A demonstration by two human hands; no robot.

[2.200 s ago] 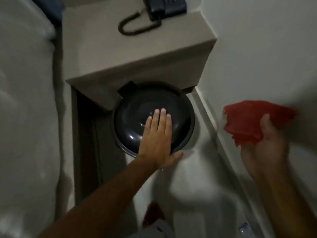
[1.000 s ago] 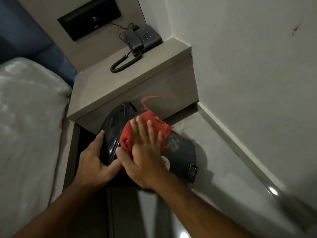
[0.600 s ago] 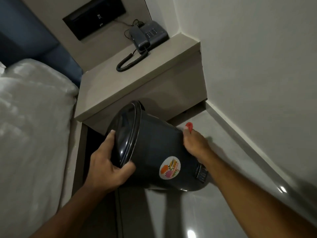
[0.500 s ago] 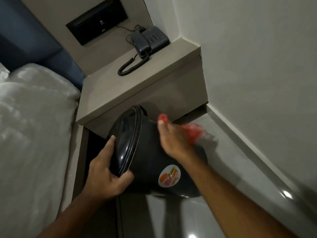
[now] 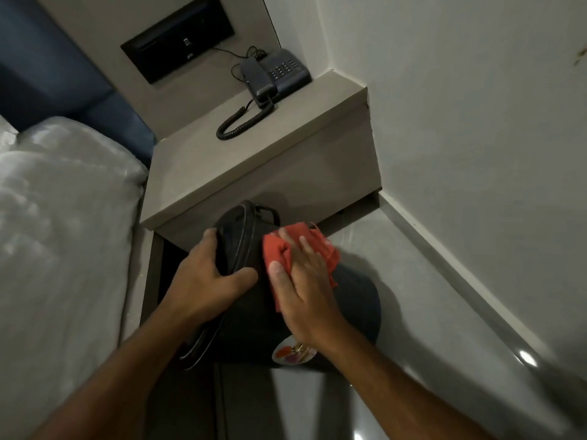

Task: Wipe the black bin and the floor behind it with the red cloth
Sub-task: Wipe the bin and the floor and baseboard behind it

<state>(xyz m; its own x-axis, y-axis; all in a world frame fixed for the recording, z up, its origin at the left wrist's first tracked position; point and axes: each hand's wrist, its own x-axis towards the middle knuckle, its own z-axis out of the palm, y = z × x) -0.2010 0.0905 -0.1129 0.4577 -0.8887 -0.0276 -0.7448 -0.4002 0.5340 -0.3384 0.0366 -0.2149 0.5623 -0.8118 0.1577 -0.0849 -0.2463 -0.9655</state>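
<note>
White quilted bed (image 5: pixel 60 236): far left of both grips, running down the frame edge.

Pale glossy floor (image 5: pixel 413 281): under and to the right of the grips, meeting the plain white wall (image 5: pixel 476 122) at a skirting.

Beige boxed bedside worktop (image 5: pixel 263 154): just beyond the grips, its front edge over the bin's top end.

Round black plastic bin (image 5: pixel 251 319): tipped on its side in front of the worktop, lid end to the left, base to the right; a round coloured sticker (image 5: pixel 293 352) shows on its wall near the right wrist.

Dark corded telephone (image 5: pixel 273 77): on the worktop's far corner, well beyond the grips.

Left hand (image 5: pixel 203 277): grip closed around the bin's lid rim, thumb on the wall.

Right hand (image 5: pixel 305 290): grip flat, fingers spread, pressing the cloth to the bin's wall.

Crumpled red cloth (image 5: pixel 279 249): under the right palm, on the bin's upper side, edges spilling past the fingers.
</note>
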